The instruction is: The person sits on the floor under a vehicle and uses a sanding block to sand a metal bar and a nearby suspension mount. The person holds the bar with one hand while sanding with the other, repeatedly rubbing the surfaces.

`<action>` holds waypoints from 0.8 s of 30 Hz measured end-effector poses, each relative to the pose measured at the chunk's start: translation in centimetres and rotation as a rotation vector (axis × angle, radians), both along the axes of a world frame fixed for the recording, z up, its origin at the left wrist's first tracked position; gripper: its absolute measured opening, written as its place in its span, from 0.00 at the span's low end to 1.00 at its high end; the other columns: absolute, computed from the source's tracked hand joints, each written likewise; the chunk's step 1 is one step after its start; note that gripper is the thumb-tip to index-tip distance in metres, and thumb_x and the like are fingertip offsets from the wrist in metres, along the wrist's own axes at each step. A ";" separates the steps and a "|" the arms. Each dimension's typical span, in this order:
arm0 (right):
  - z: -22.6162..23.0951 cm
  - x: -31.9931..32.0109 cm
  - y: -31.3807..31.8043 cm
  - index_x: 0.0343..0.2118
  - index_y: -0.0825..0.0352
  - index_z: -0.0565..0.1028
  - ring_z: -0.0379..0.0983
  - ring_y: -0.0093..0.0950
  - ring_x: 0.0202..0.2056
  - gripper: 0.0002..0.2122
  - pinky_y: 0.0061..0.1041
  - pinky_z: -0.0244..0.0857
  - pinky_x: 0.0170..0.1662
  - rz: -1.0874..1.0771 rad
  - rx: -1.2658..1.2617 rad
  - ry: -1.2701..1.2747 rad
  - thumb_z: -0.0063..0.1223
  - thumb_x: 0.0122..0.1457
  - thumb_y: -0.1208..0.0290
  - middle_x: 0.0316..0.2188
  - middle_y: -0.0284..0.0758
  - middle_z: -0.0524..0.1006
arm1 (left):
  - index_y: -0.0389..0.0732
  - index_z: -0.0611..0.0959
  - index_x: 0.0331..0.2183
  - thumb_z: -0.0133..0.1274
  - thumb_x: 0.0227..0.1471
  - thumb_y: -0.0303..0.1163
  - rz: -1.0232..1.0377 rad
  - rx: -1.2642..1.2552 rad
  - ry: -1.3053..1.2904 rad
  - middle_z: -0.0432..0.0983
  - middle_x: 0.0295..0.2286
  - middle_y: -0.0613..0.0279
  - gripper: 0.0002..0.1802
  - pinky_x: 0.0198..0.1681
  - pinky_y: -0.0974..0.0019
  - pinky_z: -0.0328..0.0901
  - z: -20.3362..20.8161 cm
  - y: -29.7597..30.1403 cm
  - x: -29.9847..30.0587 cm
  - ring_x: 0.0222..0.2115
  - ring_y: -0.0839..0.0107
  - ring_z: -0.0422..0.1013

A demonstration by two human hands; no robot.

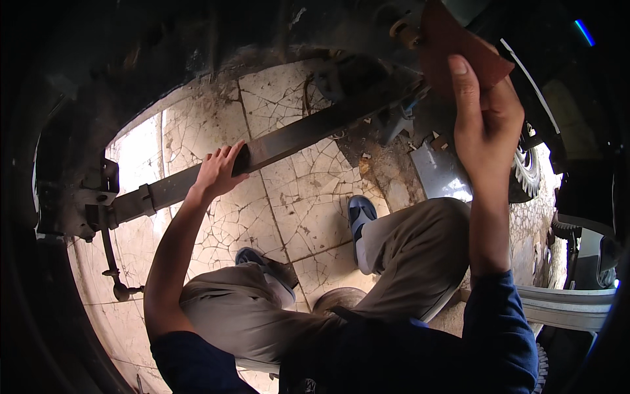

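Up at the top right, my right hand (489, 125) grips a folded reddish-brown sheet of sandpaper (453, 59), the thumb pressed on its face and the other fingers behind it. The sheet lies close to the dark underside of a vehicle, beside a small brownish metal fitting (405, 33). My left hand (220, 174) rests on a long dark metal beam (295, 136), fingers spread and thumb apart. A dark oval patch (243, 157) shows on the beam beside that palm; I cannot tell whether it is a hole or shadow.
A jointed rod (108, 253) hangs at the beam's left end. Below lies a cracked tile floor (295, 217). A grey metal sheet (443, 171) and debris lie at the right, near a toothed wheel (525, 171) and a pale curved rim (571, 305).
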State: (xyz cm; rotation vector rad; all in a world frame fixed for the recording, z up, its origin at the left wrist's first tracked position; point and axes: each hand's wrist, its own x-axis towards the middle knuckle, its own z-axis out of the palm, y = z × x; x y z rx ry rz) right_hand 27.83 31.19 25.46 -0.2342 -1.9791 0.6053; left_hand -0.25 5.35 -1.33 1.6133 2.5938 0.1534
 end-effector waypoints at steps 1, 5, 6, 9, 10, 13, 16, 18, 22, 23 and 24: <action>-0.2 0.3 0.9 0.44 0.72 0.77 0.70 0.13 0.33 0.10 0.13 0.63 0.35 -0.042 0.074 -0.040 0.53 0.64 0.71 0.34 0.30 0.77 | 0.48 0.57 0.64 0.62 0.46 0.50 0.000 0.007 0.002 0.69 0.48 0.51 0.49 0.52 0.54 0.61 0.1 0.2 -0.1 0.49 0.54 0.67; -0.4 0.2 1.0 0.44 0.71 0.77 0.70 0.13 0.32 0.10 0.13 0.63 0.34 -0.086 0.265 -0.072 0.53 0.64 0.72 0.34 0.31 0.77 | 0.48 0.57 0.64 0.61 0.47 0.50 0.000 0.009 0.012 0.69 0.47 0.52 0.49 0.52 0.54 0.61 -0.2 -0.1 0.1 0.49 0.55 0.68; -0.3 0.1 1.0 0.44 0.71 0.78 0.70 0.13 0.32 0.10 0.13 0.63 0.34 -0.084 0.256 -0.059 0.53 0.64 0.72 0.34 0.31 0.77 | 0.48 0.57 0.64 0.61 0.47 0.50 0.001 0.009 0.006 0.69 0.47 0.52 0.49 0.52 0.55 0.61 -0.3 0.0 0.0 0.49 0.55 0.68; -0.2 0.6 1.6 0.44 0.71 0.78 0.69 0.12 0.32 0.09 0.13 0.62 0.33 -0.115 0.166 -0.210 0.54 0.63 0.73 0.33 0.30 0.77 | 0.48 0.57 0.64 0.62 0.46 0.50 0.001 -0.001 -0.002 0.69 0.47 0.52 0.49 0.51 0.55 0.61 0.0 0.1 -0.1 0.48 0.55 0.68; -0.4 0.8 1.5 0.44 0.71 0.78 0.68 0.12 0.31 0.09 0.12 0.61 0.33 -0.114 0.162 -0.171 0.54 0.63 0.73 0.33 0.30 0.77 | 0.48 0.57 0.64 0.62 0.46 0.50 0.003 -0.007 -0.003 0.69 0.47 0.52 0.49 0.51 0.55 0.61 0.0 0.1 0.0 0.48 0.55 0.68; -0.6 -0.4 1.0 0.43 0.71 0.78 0.64 0.10 0.27 0.09 0.12 0.57 0.28 -0.026 0.187 0.044 0.54 0.63 0.72 0.28 0.27 0.75 | 0.48 0.57 0.64 0.62 0.46 0.49 0.004 -0.004 0.007 0.69 0.47 0.52 0.49 0.51 0.55 0.61 0.1 0.1 0.1 0.47 0.54 0.68; -0.5 0.1 1.6 0.42 0.71 0.78 0.65 0.11 0.27 0.09 0.12 0.58 0.29 -0.132 0.151 -0.187 0.54 0.63 0.72 0.28 0.28 0.75 | 0.48 0.57 0.64 0.62 0.46 0.49 -0.001 -0.001 0.005 0.69 0.47 0.52 0.50 0.51 0.55 0.61 0.2 0.1 0.1 0.47 0.54 0.68; -0.4 0.0 1.2 0.42 0.70 0.79 0.65 0.11 0.27 0.09 0.13 0.58 0.28 -0.113 0.151 -0.133 0.54 0.63 0.72 0.27 0.28 0.75 | 0.48 0.57 0.64 0.62 0.46 0.49 -0.010 0.017 0.008 0.69 0.47 0.52 0.50 0.51 0.55 0.61 0.1 0.0 -0.1 0.47 0.54 0.68; 0.0 -0.2 0.9 0.42 0.72 0.78 0.64 0.11 0.26 0.09 0.14 0.58 0.27 -0.054 0.238 -0.075 0.54 0.63 0.73 0.26 0.28 0.75 | 0.48 0.56 0.64 0.63 0.45 0.49 -0.011 0.012 -0.002 0.69 0.47 0.52 0.50 0.51 0.55 0.61 -0.1 0.0 -0.1 0.48 0.54 0.68; 0.0 -0.1 1.2 0.42 0.72 0.78 0.64 0.11 0.26 0.09 0.14 0.58 0.27 -0.068 0.260 -0.139 0.54 0.63 0.73 0.26 0.28 0.75 | 0.48 0.56 0.64 0.63 0.45 0.49 -0.003 -0.007 -0.008 0.69 0.48 0.52 0.50 0.51 0.55 0.61 0.1 0.1 -0.2 0.48 0.54 0.68; 0.0 0.1 1.1 0.42 0.72 0.78 0.64 0.11 0.26 0.09 0.14 0.58 0.28 -0.094 0.226 -0.145 0.54 0.63 0.73 0.26 0.28 0.75 | 0.48 0.56 0.64 0.63 0.45 0.49 -0.003 -0.007 -0.009 0.69 0.48 0.52 0.50 0.51 0.55 0.61 0.1 0.1 -0.1 0.48 0.54 0.68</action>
